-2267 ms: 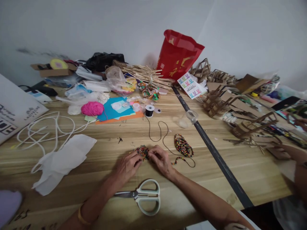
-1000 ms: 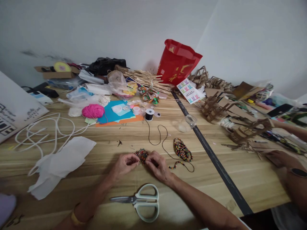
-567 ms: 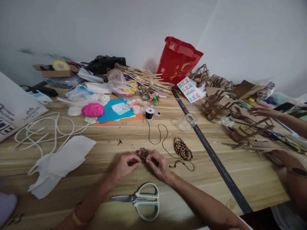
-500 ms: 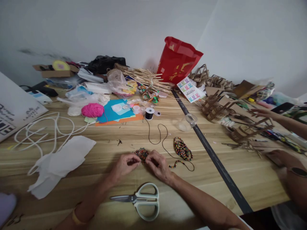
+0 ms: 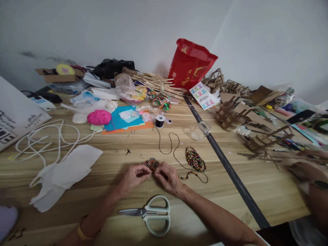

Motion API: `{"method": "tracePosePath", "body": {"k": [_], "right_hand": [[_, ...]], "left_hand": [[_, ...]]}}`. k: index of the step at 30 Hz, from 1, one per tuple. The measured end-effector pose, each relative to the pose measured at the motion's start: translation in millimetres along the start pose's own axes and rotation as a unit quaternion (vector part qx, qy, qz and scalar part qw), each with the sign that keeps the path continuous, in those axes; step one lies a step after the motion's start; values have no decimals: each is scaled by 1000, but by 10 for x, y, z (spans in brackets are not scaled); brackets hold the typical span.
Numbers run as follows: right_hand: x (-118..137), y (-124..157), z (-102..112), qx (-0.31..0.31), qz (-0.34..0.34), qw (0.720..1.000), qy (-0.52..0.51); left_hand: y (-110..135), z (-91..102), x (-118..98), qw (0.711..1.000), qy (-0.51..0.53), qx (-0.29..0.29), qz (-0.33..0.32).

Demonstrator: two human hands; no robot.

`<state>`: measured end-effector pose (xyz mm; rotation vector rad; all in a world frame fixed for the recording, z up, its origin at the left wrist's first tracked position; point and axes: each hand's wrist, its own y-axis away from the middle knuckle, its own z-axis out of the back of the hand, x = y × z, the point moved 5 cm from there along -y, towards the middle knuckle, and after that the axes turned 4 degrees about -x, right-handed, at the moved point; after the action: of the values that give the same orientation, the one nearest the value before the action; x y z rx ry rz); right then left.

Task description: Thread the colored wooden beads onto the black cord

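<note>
Between my two hands lies a small cluster of multicoloured beadwork (image 5: pixel 151 164). My left hand (image 5: pixel 135 176) pinches at its near left edge, thumb and forefinger pressed together. From the other side my right hand (image 5: pixel 169 178) is closed on the near right edge, its fingertips almost meeting the left ones; any fine thread between them is too small to make out. A coiled string of beads (image 5: pixel 195 159) rests beyond my right hand, with a black cord (image 5: pixel 174 153) running up to a spool (image 5: pixel 160 121). White-handled scissors (image 5: pixel 156 215) lie slightly open, nearer to me.
White cable (image 5: pixel 60 136) and crumpled white paper (image 5: pixel 66 174) lie on the left. Pink yarn (image 5: pixel 99 117), coloured paper (image 5: pixel 125 118) and a red bag (image 5: pixel 192 65) are at the back. On the right are woven baskets (image 5: pixel 266 138) and another person's hand (image 5: pixel 304 169).
My hands stay at the beadwork with only a slight shift of the fingers. The other person's reaching arm has drawn back toward the lower right.
</note>
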<state>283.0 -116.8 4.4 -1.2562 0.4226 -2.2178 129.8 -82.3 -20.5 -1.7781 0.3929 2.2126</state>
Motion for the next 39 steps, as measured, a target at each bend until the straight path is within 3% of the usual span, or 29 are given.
{"method": "tracePosePath", "body": {"k": [24, 32, 39], "right_hand": [[6, 8, -11, 16, 16, 1000, 5], [189, 81, -70, 66, 125, 982, 125], [131, 84, -76, 58, 95, 983, 146]], "left_hand": [[12, -29, -30, 1000, 1, 13, 22], [-8, 3, 3, 1000, 21, 5, 5], [22, -35, -62, 999, 19, 37, -7]]}}
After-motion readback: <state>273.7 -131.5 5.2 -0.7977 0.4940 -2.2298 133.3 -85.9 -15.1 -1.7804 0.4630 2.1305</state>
